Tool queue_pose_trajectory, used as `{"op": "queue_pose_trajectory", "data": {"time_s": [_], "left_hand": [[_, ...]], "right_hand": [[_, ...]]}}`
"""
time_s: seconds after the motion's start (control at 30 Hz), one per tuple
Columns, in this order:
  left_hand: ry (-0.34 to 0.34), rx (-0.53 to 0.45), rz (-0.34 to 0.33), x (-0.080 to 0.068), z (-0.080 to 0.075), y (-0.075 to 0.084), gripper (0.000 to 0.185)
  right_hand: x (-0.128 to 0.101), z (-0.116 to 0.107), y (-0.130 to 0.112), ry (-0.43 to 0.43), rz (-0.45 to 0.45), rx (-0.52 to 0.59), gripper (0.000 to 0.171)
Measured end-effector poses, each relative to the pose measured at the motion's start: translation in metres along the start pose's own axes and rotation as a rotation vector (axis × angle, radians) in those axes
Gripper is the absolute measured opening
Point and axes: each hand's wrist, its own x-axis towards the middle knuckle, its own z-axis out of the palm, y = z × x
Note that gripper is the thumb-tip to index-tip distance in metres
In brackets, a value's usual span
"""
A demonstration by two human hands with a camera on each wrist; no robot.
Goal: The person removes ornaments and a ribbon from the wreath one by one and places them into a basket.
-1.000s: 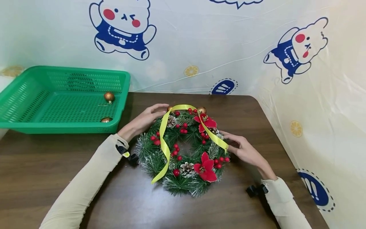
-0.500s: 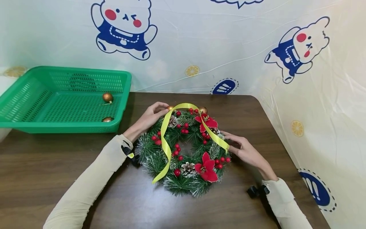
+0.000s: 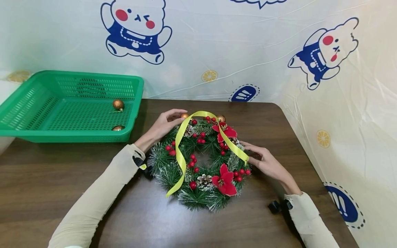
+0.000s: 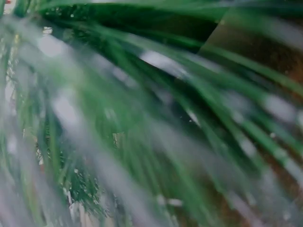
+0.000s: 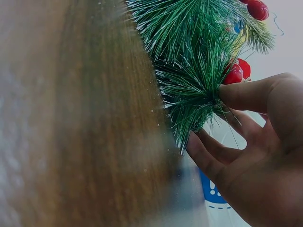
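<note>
A round Christmas wreath (image 3: pixel 201 201) of frosted green needles lies on the table, with red berries, pinecones and red poinsettia flowers on it. A yellow ribbon (image 3: pixel 180 158) loops over its far side, both ends hanging toward the front. At the wreath's far left, my left hand (image 3: pixel 164 124) pinches a gold bauble (image 3: pixel 184 116) between thumb and fingers. Another gold bauble (image 3: pixel 221 118) sits at the far right of the wreath. My right hand (image 3: pixel 263 162) grips the right edge; in the right wrist view its thumb presses the needles (image 5: pixel 199 71) and its fingers curl beneath. Blurred needles fill the left wrist view.
A green plastic basket (image 3: pixel 77 135) stands at the back left, holding a gold bauble (image 3: pixel 118 104) and another gold bauble (image 3: pixel 118 127) near its front right corner. A printed sheet (image 3: pixel 198 44) covers the wall behind the brown table (image 3: pixel 198 230).
My left hand has shifted slightly forward and right, its fingers coming onto the bauble. The right hand stays at the wreath's edge. The whole head view has shifted slightly.
</note>
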Motion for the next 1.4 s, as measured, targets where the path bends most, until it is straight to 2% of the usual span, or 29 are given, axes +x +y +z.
{"op": "queue_pose_trajectory", "data": {"time_s": [0.03, 0.33, 0.67, 0.83, 1.4], "left_hand": [[0.0, -0.006, 0.009, 0.001, -0.001, -0.004, 0.046], [0.027, -0.133, -0.019, -0.001, -0.009, 0.004, 0.04], [0.006, -0.227, 0.008, -0.002, -0.012, 0.013, 0.041], [0.002, -0.242, 0.016, -0.003, -0.011, 0.016, 0.038], [-0.018, -0.29, 0.016, -0.004, -0.007, 0.024, 0.044]], "right_hand": [[0.0, 0.0, 0.0, 0.0, 0.0, 0.0, 0.036], [0.0, 0.0, 0.0, -0.005, 0.009, 0.018, 0.037], [-0.001, 0.001, 0.0, -0.004, 0.001, 0.015, 0.037], [0.0, 0.0, -0.001, -0.003, -0.004, 0.008, 0.037], [-0.001, 0.001, -0.002, -0.002, 0.002, 0.003, 0.036]]}}
